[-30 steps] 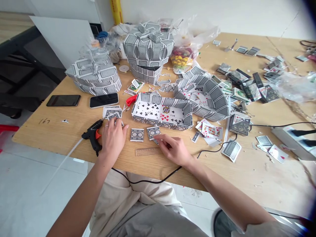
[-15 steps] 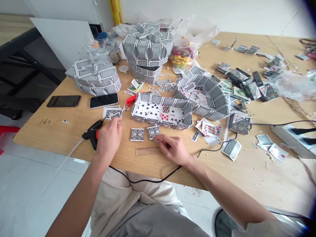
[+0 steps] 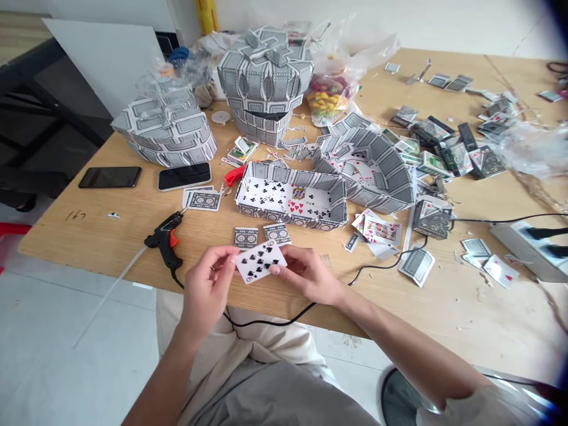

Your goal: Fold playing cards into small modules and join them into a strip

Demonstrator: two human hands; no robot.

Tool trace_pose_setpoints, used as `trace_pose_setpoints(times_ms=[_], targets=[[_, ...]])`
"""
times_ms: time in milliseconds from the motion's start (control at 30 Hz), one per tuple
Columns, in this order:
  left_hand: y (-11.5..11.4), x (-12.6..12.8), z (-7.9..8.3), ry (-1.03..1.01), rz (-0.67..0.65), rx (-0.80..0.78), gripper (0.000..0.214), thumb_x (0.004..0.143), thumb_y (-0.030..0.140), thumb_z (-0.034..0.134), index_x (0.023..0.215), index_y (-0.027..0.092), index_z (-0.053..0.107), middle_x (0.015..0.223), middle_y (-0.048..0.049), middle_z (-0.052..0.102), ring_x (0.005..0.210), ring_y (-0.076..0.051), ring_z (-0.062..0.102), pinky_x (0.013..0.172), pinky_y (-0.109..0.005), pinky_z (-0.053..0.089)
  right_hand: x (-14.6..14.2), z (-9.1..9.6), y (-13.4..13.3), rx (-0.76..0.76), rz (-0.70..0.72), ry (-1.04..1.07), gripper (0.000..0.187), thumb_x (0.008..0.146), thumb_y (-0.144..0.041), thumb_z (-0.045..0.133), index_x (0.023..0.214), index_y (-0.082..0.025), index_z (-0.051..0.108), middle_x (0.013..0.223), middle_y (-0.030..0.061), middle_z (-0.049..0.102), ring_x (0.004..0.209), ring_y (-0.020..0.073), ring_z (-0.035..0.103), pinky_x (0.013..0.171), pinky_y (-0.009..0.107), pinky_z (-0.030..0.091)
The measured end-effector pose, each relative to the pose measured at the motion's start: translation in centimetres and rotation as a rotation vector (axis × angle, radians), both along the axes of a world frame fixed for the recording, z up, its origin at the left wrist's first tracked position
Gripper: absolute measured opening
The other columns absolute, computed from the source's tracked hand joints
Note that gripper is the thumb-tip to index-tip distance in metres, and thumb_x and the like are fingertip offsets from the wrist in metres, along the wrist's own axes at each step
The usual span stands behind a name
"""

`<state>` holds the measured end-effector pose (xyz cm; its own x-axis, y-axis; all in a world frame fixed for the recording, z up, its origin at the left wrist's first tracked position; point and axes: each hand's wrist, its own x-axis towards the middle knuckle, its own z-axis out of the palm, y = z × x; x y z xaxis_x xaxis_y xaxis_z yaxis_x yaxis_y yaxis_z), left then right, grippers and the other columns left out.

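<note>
A playing card (image 3: 258, 261), spades side up, is held tilted above the table's front part. My left hand (image 3: 209, 283) pinches its left end, and my right hand (image 3: 306, 273) grips its right end with the thumb on the face. Just beyond lie two small patterned card pieces (image 3: 245, 237), the right one partly covered by the card. Behind them stands an open rectangular box (image 3: 290, 222) made of cards, with card faces lining its floor. The ruler below my right hand is mostly hidden.
A black glue gun (image 3: 165, 236) lies left of my hands, its cord (image 3: 270, 323) running along the front edge. Two phones (image 3: 185, 176), loose cards (image 3: 204, 200) and red-handled scissors (image 3: 234, 176) lie beyond. Card-built boxes (image 3: 266, 77) stand behind; card packs (image 3: 428, 131) and a power strip (image 3: 528, 254) are right.
My left hand has come from the loose cards on the left to the middle with a playing card. My right hand has left the small card piece and now holds the card's other end.
</note>
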<state>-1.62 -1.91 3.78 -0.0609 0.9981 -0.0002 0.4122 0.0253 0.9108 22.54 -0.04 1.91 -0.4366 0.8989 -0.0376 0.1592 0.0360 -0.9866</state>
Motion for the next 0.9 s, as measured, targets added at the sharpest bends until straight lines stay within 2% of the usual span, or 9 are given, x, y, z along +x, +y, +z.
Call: trace_pose_setpoints(times_ms=[100, 267, 333, 400, 500, 567, 667, 767, 900], targets=[[-1.5, 0.9, -0.5, -0.093, -0.052, -0.068, 0.023, 0.104, 0.041, 0.062, 0.112, 0.022, 0.072, 0.107, -0.0076, 0.08, 0.089, -0.02, 0.078, 0.078, -0.028, 0.066, -0.2, -0.2, -0.1, -0.054, 0.033, -0.001, 0.042, 0.102, -0.051, 0.067, 0.08, -0.016, 0.065, 0.068, -0.0023, 0.053, 0.058, 0.0101, 0.041, 0.051, 0.024, 0.033], [-1.6, 0.6, -0.8, -0.139, -0.133, -0.183, 0.03, 0.103, 0.046, 0.064, 0.12, 0.022, 0.07, 0.106, -0.0086, 0.081, 0.09, -0.023, 0.08, 0.08, -0.032, 0.067, 0.1, -0.7, 0.0, -0.101, -0.029, 0.03, 0.044, 0.102, -0.058, 0.066, 0.089, -0.016, 0.071, 0.081, 0.0035, 0.067, 0.067, 0.0143, 0.055, 0.056, 0.025, 0.042], [-0.5, 0.3, -0.7, -0.026, -0.144, -0.116, 0.028, 0.104, 0.045, 0.063, 0.12, 0.024, 0.07, 0.109, -0.0082, 0.081, 0.097, -0.024, 0.08, 0.087, -0.033, 0.065, 0.2, -0.8, 0.0, -0.09, -0.066, 0.02, 0.046, 0.101, -0.06, 0.065, 0.089, -0.017, 0.071, 0.084, 0.0054, 0.07, 0.071, 0.0164, 0.058, 0.058, 0.026, 0.045], [1.3, -0.1, -0.6, 0.147, -0.1, 0.033, 0.025, 0.106, 0.041, 0.058, 0.119, 0.024, 0.07, 0.118, -0.0092, 0.08, 0.107, -0.025, 0.078, 0.096, -0.035, 0.063, 0.2, -0.9, 0.1, -0.068, -0.076, -0.009, 0.046, 0.102, -0.06, 0.064, 0.089, -0.017, 0.071, 0.083, 0.0056, 0.07, 0.07, 0.0166, 0.058, 0.058, 0.026, 0.045], [4.8, -0.5, -0.7, 0.519, -0.047, 0.241, 0.027, 0.106, 0.034, 0.052, 0.124, 0.019, 0.067, 0.13, -0.0161, 0.074, 0.126, -0.032, 0.07, 0.109, -0.045, 0.056, 0.3, -1.1, 0.1, -0.016, -0.057, -0.073, 0.043, 0.104, -0.055, 0.063, 0.085, -0.016, 0.069, 0.078, 0.0036, 0.066, 0.066, 0.0145, 0.054, 0.056, 0.025, 0.042], [7.3, -0.7, -1.1, 0.714, -0.049, 0.232, 0.037, 0.104, 0.03, 0.052, 0.137, 0.015, 0.061, 0.148, -0.0231, 0.063, 0.142, -0.038, 0.059, 0.115, -0.053, 0.052, 0.3, -1.1, 0.0, 0.008, -0.049, -0.091, 0.043, 0.104, -0.053, 0.063, 0.082, -0.016, 0.068, 0.076, 0.0024, 0.064, 0.065, 0.0135, 0.051, 0.055, 0.025, 0.039], [9.8, -0.5, -2.3, 0.883, -0.028, 0.15, 0.053, 0.103, 0.032, 0.054, 0.149, 0.006, 0.052, 0.162, -0.0327, 0.047, 0.147, -0.046, 0.053, 0.113, -0.058, 0.052, 0.2, -1.0, 0.0, 0.027, -0.044, -0.079, 0.042, 0.105, -0.051, 0.063, 0.082, -0.016, 0.067, 0.076, 0.0021, 0.063, 0.065, 0.0132, 0.052, 0.056, 0.024, 0.04], [10.3, 0.1, -3.4, 0.984, -0.095, 0.152, 0.056, 0.106, 0.033, 0.051, 0.148, -0.003, 0.051, 0.16, -0.0373, 0.047, 0.152, -0.047, 0.047, 0.119, -0.058, 0.045, 0.3, -0.8, 0.1, 0.052, -0.041, -0.092, 0.041, 0.105, -0.049, 0.062, 0.082, -0.016, 0.067, 0.074, 0.002, 0.063, 0.064, 0.0131, 0.051, 0.055, 0.024, 0.039], [8.7, 0.4, -3.2, 1.002, -0.191, 0.209, 0.046, 0.108, 0.03, 0.046, 0.146, 0.005, 0.055, 0.159, -0.03, 0.053, 0.151, -0.042, 0.05, 0.12, -0.054, 0.045, 0.4, -0.7, 0.1, 0.079, -0.043, -0.114, 0.041, 0.105, -0.048, 0.062, 0.08, -0.016, 0.066, 0.072, 0.0019, 0.061, 0.063, 0.0129, 0.05, 0.053, 0.024, 0.037]])
